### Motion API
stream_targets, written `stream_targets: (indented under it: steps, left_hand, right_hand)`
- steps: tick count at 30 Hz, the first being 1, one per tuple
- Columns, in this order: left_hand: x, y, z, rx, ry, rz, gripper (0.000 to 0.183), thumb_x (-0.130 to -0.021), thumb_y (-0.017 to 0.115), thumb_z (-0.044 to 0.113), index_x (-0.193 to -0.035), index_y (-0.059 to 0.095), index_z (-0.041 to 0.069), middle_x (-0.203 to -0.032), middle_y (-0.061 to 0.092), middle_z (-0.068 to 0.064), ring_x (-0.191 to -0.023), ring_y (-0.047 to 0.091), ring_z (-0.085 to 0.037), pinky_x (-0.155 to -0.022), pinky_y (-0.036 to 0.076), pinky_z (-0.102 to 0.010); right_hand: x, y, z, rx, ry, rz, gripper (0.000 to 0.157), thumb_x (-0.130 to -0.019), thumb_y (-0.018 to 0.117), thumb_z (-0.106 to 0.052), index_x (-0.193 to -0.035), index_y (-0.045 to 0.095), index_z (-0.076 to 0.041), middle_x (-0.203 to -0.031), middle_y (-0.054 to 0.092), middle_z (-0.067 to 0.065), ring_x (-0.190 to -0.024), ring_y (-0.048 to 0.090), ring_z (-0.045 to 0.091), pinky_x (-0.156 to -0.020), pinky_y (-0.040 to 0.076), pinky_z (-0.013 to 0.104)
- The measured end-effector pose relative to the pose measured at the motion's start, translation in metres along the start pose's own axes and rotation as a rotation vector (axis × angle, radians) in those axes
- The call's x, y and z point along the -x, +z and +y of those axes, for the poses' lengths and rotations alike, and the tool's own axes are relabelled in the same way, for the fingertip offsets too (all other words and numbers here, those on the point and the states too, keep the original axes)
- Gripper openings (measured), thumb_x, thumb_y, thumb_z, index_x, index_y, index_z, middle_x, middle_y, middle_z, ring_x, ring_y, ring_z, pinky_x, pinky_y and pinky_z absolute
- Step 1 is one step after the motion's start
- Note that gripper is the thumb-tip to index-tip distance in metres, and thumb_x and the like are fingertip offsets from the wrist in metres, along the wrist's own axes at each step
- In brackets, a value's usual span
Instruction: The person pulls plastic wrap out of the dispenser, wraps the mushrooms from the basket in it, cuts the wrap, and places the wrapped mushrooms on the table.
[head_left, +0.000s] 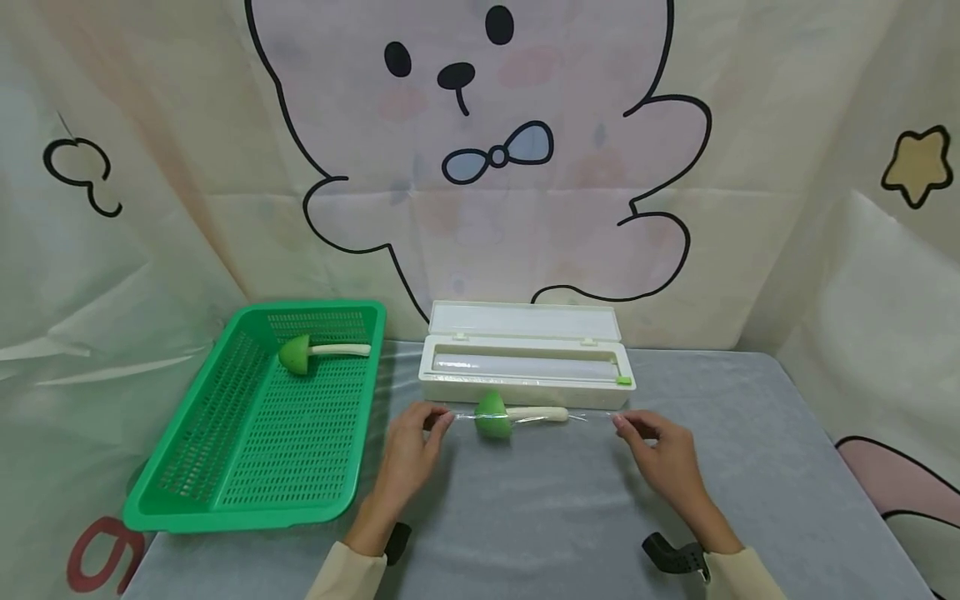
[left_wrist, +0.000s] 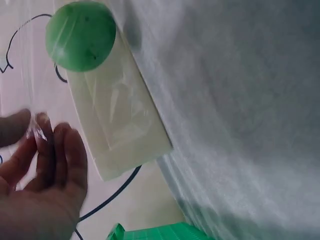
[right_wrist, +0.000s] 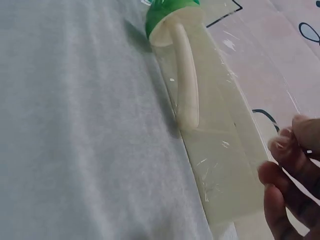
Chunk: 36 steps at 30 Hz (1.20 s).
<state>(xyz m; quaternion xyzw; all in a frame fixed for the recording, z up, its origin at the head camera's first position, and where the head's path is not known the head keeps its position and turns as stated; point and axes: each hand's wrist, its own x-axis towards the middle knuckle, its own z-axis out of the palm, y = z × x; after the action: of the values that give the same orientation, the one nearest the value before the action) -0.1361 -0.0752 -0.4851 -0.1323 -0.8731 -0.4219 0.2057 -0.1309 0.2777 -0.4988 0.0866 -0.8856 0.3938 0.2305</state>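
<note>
A strip of clear plastic wrap (head_left: 463, 416) stretches between the hands. My left hand (head_left: 412, 447) pinches its left end between thumb and fingers. At the other end, my right hand (head_left: 663, 461) pinches the wrap the same way. Between the hands is a toy mushroom with a green cap (head_left: 492, 416) and a pale stem (head_left: 537, 414), the film running along it. Whether the film bears its weight, I cannot tell. Just behind the mushroom stands a white wrap dispenser (head_left: 525, 392), its lid (head_left: 525, 321) raised and a roll (head_left: 525, 366) visible inside.
On the left, a green plastic basket (head_left: 358, 442) holds another green-capped mushroom (head_left: 296, 356) near its back. A green slider (head_left: 624, 381) sits at the dispenser's right end. Grey cloth (head_left: 757, 467) covers the table, and a printed curtain (head_left: 750, 208) hangs behind it.
</note>
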Motion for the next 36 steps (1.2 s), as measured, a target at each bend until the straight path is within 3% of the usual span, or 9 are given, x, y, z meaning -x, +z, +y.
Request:
stream_targets:
  steps: [4, 7, 10, 14, 21, 24, 31, 36]
  left_hand:
    - [-0.006, 0.000, -0.001, 0.068, -0.016, -0.054, 0.010, -0.086, 0.082, 0.009, -0.091, 0.074, 0.005, -0.086, 0.066, -0.003, -0.079, 0.065, -0.020, -0.073, 0.056, -0.040]
    - [-0.011, 0.002, -0.002, 0.111, -0.046, -0.051, 0.009, -0.085, 0.082, 0.008, -0.088, 0.074, 0.006, -0.082, 0.067, -0.002, -0.077, 0.065, -0.019, -0.072, 0.057, -0.039]
    - [-0.018, 0.004, -0.002, 0.155, -0.143, 0.000, 0.008, -0.089, 0.080, 0.010, -0.088, 0.074, 0.005, -0.080, 0.068, -0.002, -0.076, 0.065, -0.018, -0.070, 0.056, -0.032]
    - [-0.026, 0.013, -0.003, 0.196, -0.281, 0.087, 0.010, -0.090, 0.080, 0.013, -0.089, 0.075, 0.004, -0.079, 0.070, -0.004, -0.078, 0.065, -0.019, -0.070, 0.053, -0.030]
    - [-0.030, 0.035, -0.012, 0.126, -0.370, 0.208, 0.017, -0.086, 0.083, 0.018, -0.087, 0.076, 0.003, -0.100, 0.061, -0.017, -0.098, 0.057, -0.035, -0.087, 0.045, -0.050]
    - [-0.028, 0.043, -0.018, 0.155, -0.430, 0.230, 0.018, -0.086, 0.084, 0.018, -0.086, 0.075, 0.003, -0.102, 0.057, -0.017, -0.098, 0.055, -0.033, -0.086, 0.044, -0.047]
    - [-0.023, 0.048, -0.028, 0.250, -0.431, 0.247, 0.015, -0.088, 0.082, 0.015, -0.085, 0.073, 0.003, -0.091, 0.064, -0.012, -0.072, 0.062, -0.015, -0.063, 0.049, -0.025]
    - [-0.023, 0.048, -0.028, 0.286, -0.400, 0.231, 0.019, -0.089, 0.082, 0.018, -0.092, 0.069, 0.004, -0.086, 0.068, -0.008, -0.074, 0.064, -0.016, -0.065, 0.052, -0.026]
  right_hand:
    - [-0.009, 0.004, 0.002, -0.010, 0.053, 0.031, 0.010, -0.095, 0.073, -0.010, -0.098, 0.076, -0.001, -0.082, 0.074, 0.005, -0.074, 0.065, 0.004, -0.063, 0.050, 0.012]
    - [-0.015, 0.007, 0.003, -0.007, 0.061, 0.058, 0.012, -0.094, 0.074, -0.011, -0.097, 0.077, 0.001, -0.080, 0.074, 0.007, -0.072, 0.065, 0.005, -0.062, 0.048, 0.011]
    - [-0.020, 0.010, 0.004, 0.003, 0.074, 0.091, 0.013, -0.092, 0.078, -0.013, -0.093, 0.078, 0.000, -0.079, 0.074, 0.008, -0.069, 0.063, 0.005, -0.060, 0.047, 0.011]
    - [-0.024, 0.017, 0.004, -0.012, 0.171, 0.121, 0.017, -0.088, 0.082, -0.019, -0.089, 0.078, -0.002, -0.077, 0.073, 0.008, -0.068, 0.061, 0.004, -0.059, 0.045, 0.013]
    - [-0.026, 0.028, -0.001, 0.049, 0.387, 0.075, 0.040, -0.089, 0.080, -0.040, -0.102, 0.076, -0.003, -0.087, 0.075, 0.011, -0.078, 0.069, 0.020, -0.068, 0.048, 0.026]
    - [-0.027, 0.031, -0.003, 0.016, 0.422, 0.022, 0.045, -0.089, 0.079, -0.042, -0.106, 0.075, -0.001, -0.093, 0.076, 0.015, -0.083, 0.073, 0.024, -0.070, 0.051, 0.027]
    - [-0.029, 0.040, 0.005, -0.171, 0.506, -0.053, 0.036, -0.092, 0.078, -0.029, -0.110, 0.073, 0.002, -0.088, 0.076, 0.011, -0.068, 0.065, -0.002, -0.061, 0.051, 0.016]
    - [-0.030, 0.043, 0.007, -0.270, 0.537, -0.060, 0.027, -0.095, 0.074, -0.018, -0.107, 0.074, 0.007, -0.080, 0.074, 0.008, -0.066, 0.066, 0.004, -0.062, 0.056, 0.022]
